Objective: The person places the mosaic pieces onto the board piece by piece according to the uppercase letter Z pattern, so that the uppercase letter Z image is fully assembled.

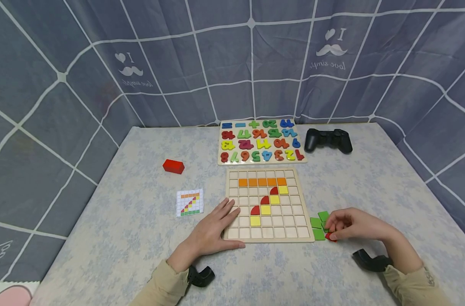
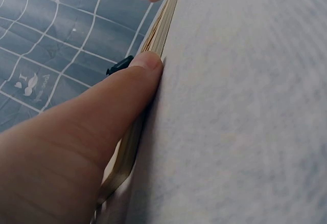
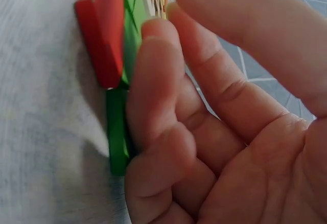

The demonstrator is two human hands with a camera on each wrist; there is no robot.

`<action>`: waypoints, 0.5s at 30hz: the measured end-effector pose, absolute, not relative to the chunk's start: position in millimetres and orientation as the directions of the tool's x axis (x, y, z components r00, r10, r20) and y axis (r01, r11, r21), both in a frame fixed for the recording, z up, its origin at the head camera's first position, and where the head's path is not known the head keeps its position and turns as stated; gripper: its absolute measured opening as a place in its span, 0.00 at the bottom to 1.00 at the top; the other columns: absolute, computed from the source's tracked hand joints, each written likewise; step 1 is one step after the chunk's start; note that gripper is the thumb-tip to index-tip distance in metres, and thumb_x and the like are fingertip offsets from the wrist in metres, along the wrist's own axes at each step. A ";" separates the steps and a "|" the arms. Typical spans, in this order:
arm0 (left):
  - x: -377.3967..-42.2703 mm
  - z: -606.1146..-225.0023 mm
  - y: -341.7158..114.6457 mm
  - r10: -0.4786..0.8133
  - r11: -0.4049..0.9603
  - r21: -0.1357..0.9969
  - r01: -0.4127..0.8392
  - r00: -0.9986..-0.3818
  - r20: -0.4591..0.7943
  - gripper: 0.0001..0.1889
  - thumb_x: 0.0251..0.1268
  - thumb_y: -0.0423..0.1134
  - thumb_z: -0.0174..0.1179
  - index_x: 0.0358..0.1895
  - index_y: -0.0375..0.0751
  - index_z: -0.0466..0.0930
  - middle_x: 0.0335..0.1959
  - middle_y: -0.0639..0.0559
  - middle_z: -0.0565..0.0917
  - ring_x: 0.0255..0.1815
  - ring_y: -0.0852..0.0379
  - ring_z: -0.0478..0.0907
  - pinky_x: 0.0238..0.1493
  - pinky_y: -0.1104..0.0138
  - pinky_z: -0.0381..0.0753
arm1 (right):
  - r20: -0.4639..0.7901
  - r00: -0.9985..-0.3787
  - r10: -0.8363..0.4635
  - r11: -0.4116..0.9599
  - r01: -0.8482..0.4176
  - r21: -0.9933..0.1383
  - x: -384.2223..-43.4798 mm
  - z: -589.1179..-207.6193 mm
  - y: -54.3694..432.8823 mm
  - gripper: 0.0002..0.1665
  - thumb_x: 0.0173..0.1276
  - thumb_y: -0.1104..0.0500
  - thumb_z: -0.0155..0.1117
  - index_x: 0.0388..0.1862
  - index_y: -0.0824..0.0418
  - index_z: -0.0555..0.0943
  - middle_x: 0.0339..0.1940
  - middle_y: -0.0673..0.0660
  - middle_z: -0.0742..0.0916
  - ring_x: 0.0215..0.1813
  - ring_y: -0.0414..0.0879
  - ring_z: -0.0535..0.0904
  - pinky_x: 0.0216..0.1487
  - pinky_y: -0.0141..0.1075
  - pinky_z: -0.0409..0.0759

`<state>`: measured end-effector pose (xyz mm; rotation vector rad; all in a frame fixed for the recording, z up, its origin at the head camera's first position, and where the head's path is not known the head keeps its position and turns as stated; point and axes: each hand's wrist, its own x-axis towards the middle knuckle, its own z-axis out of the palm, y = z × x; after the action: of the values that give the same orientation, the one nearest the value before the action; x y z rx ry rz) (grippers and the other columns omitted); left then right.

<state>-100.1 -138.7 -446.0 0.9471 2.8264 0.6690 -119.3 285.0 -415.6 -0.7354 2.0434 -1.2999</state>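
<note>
My left hand [image 1: 213, 229] rests on the left edge of a wooden grid board [image 1: 308, 221], fingers spread over it. Its thumb [image 2: 145, 73] lies along the board's near edge. Orange squares [image 1: 262, 182] form a row on the board; red quarter-circle pieces [image 1: 265, 200] and yellow squares [image 1: 265, 210] run diagonally below. Right of the board, my right hand [image 1: 355, 224] hovers low over loose green squares [image 1: 318, 234] and a red piece [image 3: 102, 35]. Its fingers bend loosely, with no piece visible between thumb and fingers. The hand partly hides the pieces.
A pattern card [image 1: 189, 202] lies left of the board, with a red block [image 1: 173, 166] beyond it. A number puzzle [image 1: 261, 142] lies behind the board, and a black game controller [image 1: 328, 140] is at the back right. Curtains [image 1: 232, 59] surround the table.
</note>
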 end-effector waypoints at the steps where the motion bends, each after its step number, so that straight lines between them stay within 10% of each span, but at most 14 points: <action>1: -100.0 -446.0 -138.7 0.591 0.713 0.431 0.553 -0.805 0.055 0.49 0.51 0.70 0.58 0.72 0.42 0.58 0.74 0.46 0.52 0.75 0.52 0.41 0.69 0.55 0.56 | -0.196 -0.669 -0.716 0.372 -0.129 -0.919 -119.1 -416.9 285.7 0.10 0.63 0.66 0.64 0.42 0.70 0.78 0.26 0.51 0.83 0.25 0.38 0.75 0.25 0.33 0.74; 15: -99.6 -446.8 -138.6 0.590 0.714 0.426 0.555 -0.805 0.061 0.49 0.52 0.69 0.58 0.72 0.42 0.58 0.74 0.46 0.52 0.75 0.52 0.41 0.68 0.55 0.56 | -0.175 -0.684 -0.708 0.375 -0.154 -0.914 -115.4 -422.7 291.7 0.15 0.59 0.66 0.67 0.44 0.70 0.78 0.24 0.49 0.80 0.23 0.37 0.73 0.22 0.33 0.75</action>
<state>-99.6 -138.6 -446.8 0.9485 2.8345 0.6654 -115.4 291.7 -422.7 -0.7403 2.0825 -1.2982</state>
